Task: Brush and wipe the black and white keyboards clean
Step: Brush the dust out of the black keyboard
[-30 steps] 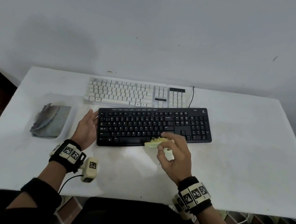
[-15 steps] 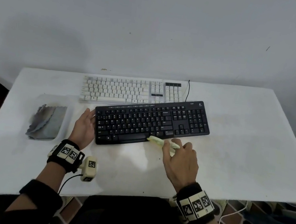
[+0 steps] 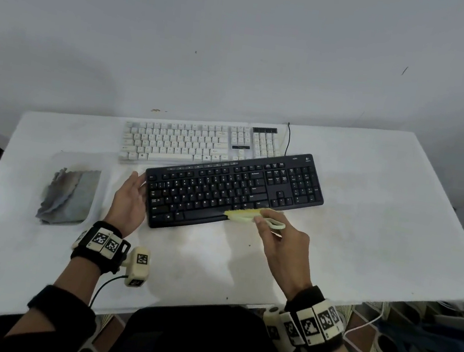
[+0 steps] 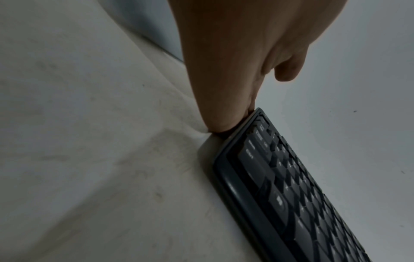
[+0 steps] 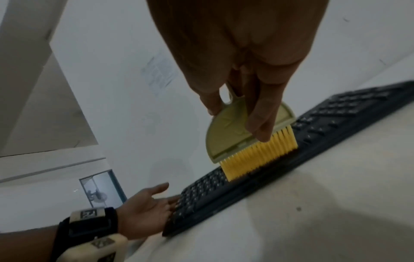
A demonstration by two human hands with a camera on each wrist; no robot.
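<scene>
Head view: the flat black plastic keyboard, light and liable to slide on the white desk, is steadied at its left end by the spread left hand, while the small yellow-bristled brush is pinched by the right hand at the near edge.

A white table carries a white keyboard at the back, a black keyboard just in front of it, and a folded grey cloth to their left.
</scene>
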